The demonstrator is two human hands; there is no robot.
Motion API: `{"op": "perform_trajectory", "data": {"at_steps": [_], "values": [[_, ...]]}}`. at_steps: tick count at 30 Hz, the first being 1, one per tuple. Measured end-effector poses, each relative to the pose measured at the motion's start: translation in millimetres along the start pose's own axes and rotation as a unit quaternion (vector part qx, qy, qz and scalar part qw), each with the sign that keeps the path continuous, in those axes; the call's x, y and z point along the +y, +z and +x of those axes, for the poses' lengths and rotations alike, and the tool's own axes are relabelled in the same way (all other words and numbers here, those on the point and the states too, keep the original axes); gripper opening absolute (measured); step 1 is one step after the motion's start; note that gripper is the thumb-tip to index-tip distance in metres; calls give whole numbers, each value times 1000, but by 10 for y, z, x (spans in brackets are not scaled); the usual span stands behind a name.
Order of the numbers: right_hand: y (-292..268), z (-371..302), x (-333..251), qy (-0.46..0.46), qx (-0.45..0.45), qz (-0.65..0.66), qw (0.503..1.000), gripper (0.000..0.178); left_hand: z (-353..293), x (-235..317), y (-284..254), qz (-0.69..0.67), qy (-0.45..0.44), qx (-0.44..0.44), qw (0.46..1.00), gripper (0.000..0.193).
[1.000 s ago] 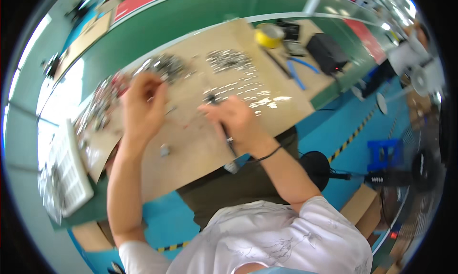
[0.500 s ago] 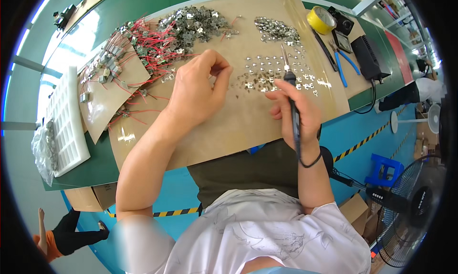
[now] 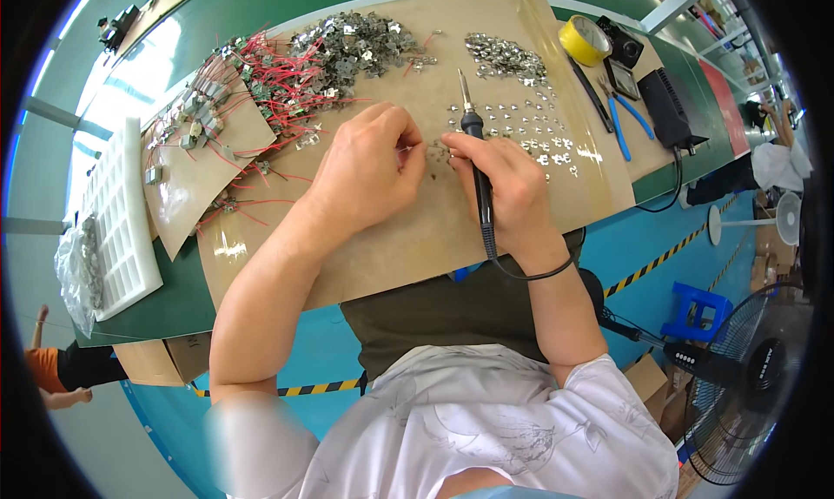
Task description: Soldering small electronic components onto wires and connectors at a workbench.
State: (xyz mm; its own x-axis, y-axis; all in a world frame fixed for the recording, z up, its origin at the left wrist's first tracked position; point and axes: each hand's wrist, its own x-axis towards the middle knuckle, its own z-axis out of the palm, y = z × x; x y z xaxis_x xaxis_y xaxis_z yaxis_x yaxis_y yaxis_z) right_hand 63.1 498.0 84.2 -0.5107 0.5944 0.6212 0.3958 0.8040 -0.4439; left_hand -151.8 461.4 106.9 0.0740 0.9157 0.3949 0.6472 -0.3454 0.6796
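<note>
My left hand (image 3: 367, 165) is closed in a pinch above the brown work sheet (image 3: 391, 247). What sits between its fingertips is too small and hidden to name. Close beside it, my right hand (image 3: 508, 186) grips a black-handled soldering iron (image 3: 481, 173), its metal tip pointing to the far side and its cord looping under the wrist. The fingertips of this hand reach toward the left hand, a small gap apart. Rows of small shiny metal pieces (image 3: 521, 118) lie just beyond the right hand. Behind them sits a heap of similar pieces (image 3: 504, 56).
At far left are a pile of metal parts (image 3: 356, 43), parts with red wires (image 3: 269, 73) and a white compartment tray (image 3: 122, 225). Yellow tape (image 3: 585, 39), blue-handled pliers (image 3: 627, 121) and a black box (image 3: 669, 104) are on the right. A fan (image 3: 747, 377) stands at lower right.
My right hand has moved left with the soldering iron, coming close to my left hand. My left hand has barely shifted. A person at lower left has moved toward the picture's edge.
</note>
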Motion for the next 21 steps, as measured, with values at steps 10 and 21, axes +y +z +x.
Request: {"op": "perform_trajectory", "data": {"at_steps": [10, 21], "values": [[-169, -265, -128, 101, 69, 113, 986, 39, -24, -67, 12, 24, 21, -12, 999, 9], [-270, -506, -43, 145, 74, 194, 967, 19, 2, 15, -11, 29, -13, -54, 998, 8]]}}
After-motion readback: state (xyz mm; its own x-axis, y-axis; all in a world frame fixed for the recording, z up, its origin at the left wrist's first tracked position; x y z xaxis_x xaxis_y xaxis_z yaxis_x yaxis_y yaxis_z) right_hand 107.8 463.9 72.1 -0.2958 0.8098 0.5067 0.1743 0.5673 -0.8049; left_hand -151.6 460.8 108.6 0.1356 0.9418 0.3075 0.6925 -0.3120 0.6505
